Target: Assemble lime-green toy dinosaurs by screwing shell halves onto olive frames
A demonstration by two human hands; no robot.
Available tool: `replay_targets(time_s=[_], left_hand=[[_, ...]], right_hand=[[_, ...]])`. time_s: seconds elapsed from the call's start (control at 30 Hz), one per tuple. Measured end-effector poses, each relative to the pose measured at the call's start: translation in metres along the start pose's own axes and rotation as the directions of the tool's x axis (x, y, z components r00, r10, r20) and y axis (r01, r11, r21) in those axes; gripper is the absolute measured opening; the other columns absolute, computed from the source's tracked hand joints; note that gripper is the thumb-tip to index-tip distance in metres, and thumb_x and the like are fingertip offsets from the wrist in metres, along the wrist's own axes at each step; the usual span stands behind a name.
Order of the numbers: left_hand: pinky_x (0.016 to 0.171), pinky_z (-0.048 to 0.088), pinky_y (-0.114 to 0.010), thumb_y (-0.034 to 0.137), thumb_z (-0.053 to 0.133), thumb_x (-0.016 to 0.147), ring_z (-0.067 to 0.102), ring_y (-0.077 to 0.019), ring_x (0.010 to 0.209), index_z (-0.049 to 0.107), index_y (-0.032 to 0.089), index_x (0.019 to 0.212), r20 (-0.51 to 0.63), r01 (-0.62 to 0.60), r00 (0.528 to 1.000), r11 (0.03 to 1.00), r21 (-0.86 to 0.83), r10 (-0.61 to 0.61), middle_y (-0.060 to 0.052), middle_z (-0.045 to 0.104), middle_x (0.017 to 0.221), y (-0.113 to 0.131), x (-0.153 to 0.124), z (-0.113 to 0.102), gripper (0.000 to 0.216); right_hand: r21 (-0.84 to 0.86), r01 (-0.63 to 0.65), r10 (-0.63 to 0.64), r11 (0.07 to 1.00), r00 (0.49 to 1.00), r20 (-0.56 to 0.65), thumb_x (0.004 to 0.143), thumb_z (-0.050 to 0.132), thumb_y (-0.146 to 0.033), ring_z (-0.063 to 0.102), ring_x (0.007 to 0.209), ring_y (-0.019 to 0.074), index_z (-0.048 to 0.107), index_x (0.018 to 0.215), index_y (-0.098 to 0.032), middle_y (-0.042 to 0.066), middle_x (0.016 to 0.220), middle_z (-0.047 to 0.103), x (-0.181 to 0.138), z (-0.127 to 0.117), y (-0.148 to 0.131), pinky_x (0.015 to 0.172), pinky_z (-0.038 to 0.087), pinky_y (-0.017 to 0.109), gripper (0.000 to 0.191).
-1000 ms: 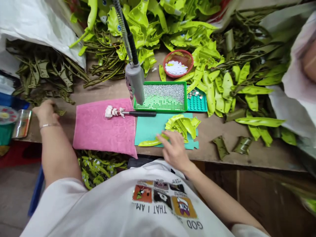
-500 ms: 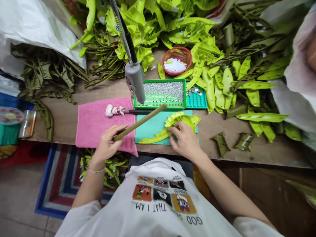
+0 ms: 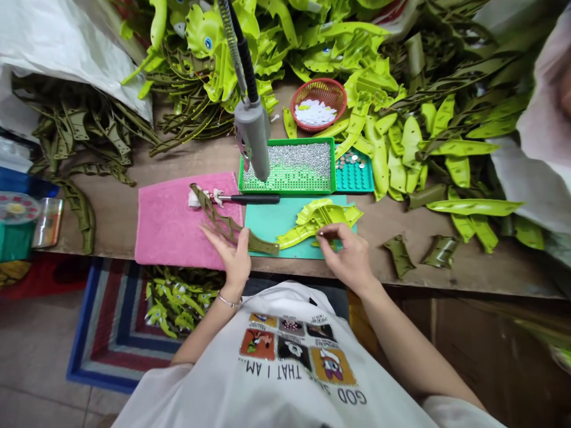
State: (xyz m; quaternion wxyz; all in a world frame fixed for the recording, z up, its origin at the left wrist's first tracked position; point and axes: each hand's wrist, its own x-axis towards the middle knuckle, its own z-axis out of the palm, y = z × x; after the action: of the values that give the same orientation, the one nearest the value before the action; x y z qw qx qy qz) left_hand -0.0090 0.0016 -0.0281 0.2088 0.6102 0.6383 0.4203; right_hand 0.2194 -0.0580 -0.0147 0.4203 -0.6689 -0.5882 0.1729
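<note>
My left hand [image 3: 232, 255] holds a long dark olive plastic part [image 3: 223, 223] that lies slanted across the pink towel [image 3: 173, 229] and the teal mat [image 3: 272, 217]. My right hand [image 3: 345, 255] is closed in a pinch on a bright green plastic part [image 3: 312, 224] lying on the teal mat, at its near right end. A black-handled tool [image 3: 247, 200] with a white tip rests on the towel just behind the olive part.
A grey electric screwdriver [image 3: 253, 139] hangs over a green tray of screws [image 3: 294, 166]. A small teal tray [image 3: 357, 175] and a red basket [image 3: 319, 107] sit behind. Heaps of green parts [image 3: 401, 142] and olive parts [image 3: 89, 131] cover the bench. More green parts [image 3: 178, 297] lie below.
My left hand fetched an olive part from the left pile and brought it down onto the towel and mat. My right hand slid to the near right end of the green part.
</note>
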Motion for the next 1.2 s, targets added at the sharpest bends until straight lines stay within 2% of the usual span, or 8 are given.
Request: replay_targets(time_s=[0.1,0.2,0.23,0.3,0.6,0.8,0.97,1.2], left_hand=[[0.121,0.013,-0.065,0.016,0.053,0.090,-0.007,-0.0316,0.154,0.004,0.029,0.160,0.301,-0.424,0.886,0.880,0.215,0.353,-0.013,0.002,0.168,-0.006,0.017,-0.029,0.086],[0.119,0.010,-0.069,0.004,0.045,0.083,0.022,-0.0326,0.152,0.032,0.030,0.154,0.742,-0.753,0.457,0.657,0.029,0.490,-0.011,0.037,0.158,-0.010,0.044,-0.054,0.077],[0.118,0.010,-0.069,0.005,0.045,0.083,0.031,-0.0321,0.148,0.040,0.028,0.151,0.802,-0.785,0.360,0.619,-0.015,0.476,-0.011,0.046,0.152,-0.011,0.052,-0.058,0.072],[0.118,0.011,-0.069,0.007,0.045,0.086,0.047,-0.0300,0.136,0.051,0.025,0.143,0.840,-0.822,0.289,0.569,-0.029,0.460,-0.012,0.059,0.138,-0.013,0.066,-0.061,0.060],[0.092,0.046,-0.047,0.008,0.045,0.089,0.059,-0.0298,0.102,0.037,0.013,0.151,0.876,-0.927,0.227,0.369,0.061,0.425,-0.016,0.067,0.115,0.026,0.078,-0.052,0.063],[0.080,0.048,-0.043,0.024,0.041,0.098,0.060,-0.0307,0.098,0.016,0.015,0.159,0.795,-0.867,0.427,0.445,0.225,0.431,-0.019,0.058,0.137,0.056,0.069,-0.059,0.066],[0.080,0.046,-0.040,0.016,0.039,0.096,0.058,-0.0256,0.096,0.034,0.023,0.154,0.849,-0.910,0.292,0.401,0.105,0.440,-0.008,0.048,0.152,0.067,0.035,0.000,0.058],[0.083,0.044,-0.042,0.011,0.043,0.092,0.056,-0.0271,0.103,0.033,0.027,0.155,0.865,-0.886,0.297,0.454,0.092,0.404,-0.008,0.045,0.155,0.057,0.037,0.038,0.065]], right_hand=[[0.041,-0.014,0.014,0.999,1.000,-0.013,0.087,0.062,-0.023,0.071,0.070,0.0165,0.063,0.109,-0.022,0.003,0.086,0.075,-0.004,-0.002,0.001,0.072,0.060,0.032,0.022],[0.079,-0.009,0.013,0.997,0.999,-0.040,0.088,0.062,-0.023,0.071,0.071,0.0161,0.066,0.108,-0.021,0.003,0.086,0.075,-0.007,-0.003,0.004,0.074,0.061,0.032,0.020],[0.096,-0.004,0.009,0.995,0.999,-0.051,0.088,0.062,-0.022,0.072,0.072,0.0159,0.067,0.105,-0.022,0.004,0.086,0.075,-0.009,-0.003,0.005,0.073,0.061,0.032,0.018],[0.132,-0.007,0.016,0.991,0.997,-0.074,0.088,0.063,-0.022,0.072,0.074,0.0160,0.068,0.100,-0.022,0.004,0.087,0.076,-0.012,-0.002,0.008,0.073,0.062,0.031,0.014],[0.316,-0.148,0.221,0.937,0.952,-0.211,0.086,0.064,-0.024,0.073,0.080,0.0158,0.058,0.119,-0.022,0.005,0.092,0.073,-0.017,0.005,0.025,0.074,0.064,0.031,0.034],[0.310,-0.191,0.255,0.931,0.950,-0.180,0.086,0.064,-0.026,0.072,0.079,0.0159,0.060,0.112,-0.021,0.006,0.092,0.072,-0.014,0.006,0.023,0.074,0.065,0.033,0.027],[0.261,-0.144,0.199,0.954,0.960,-0.197,0.086,0.062,-0.023,0.070,0.079,0.0152,0.061,0.111,-0.022,0.006,0.097,0.066,-0.012,0.008,0.017,0.070,0.064,0.031,0.025],[-0.154,0.061,-0.092,0.986,0.976,-0.198,0.086,0.056,-0.015,0.065,0.094,0.0218,0.063,0.122,-0.023,0.010,0.103,0.065,-0.011,0.002,0.018,0.082,0.059,0.041,0.038]])
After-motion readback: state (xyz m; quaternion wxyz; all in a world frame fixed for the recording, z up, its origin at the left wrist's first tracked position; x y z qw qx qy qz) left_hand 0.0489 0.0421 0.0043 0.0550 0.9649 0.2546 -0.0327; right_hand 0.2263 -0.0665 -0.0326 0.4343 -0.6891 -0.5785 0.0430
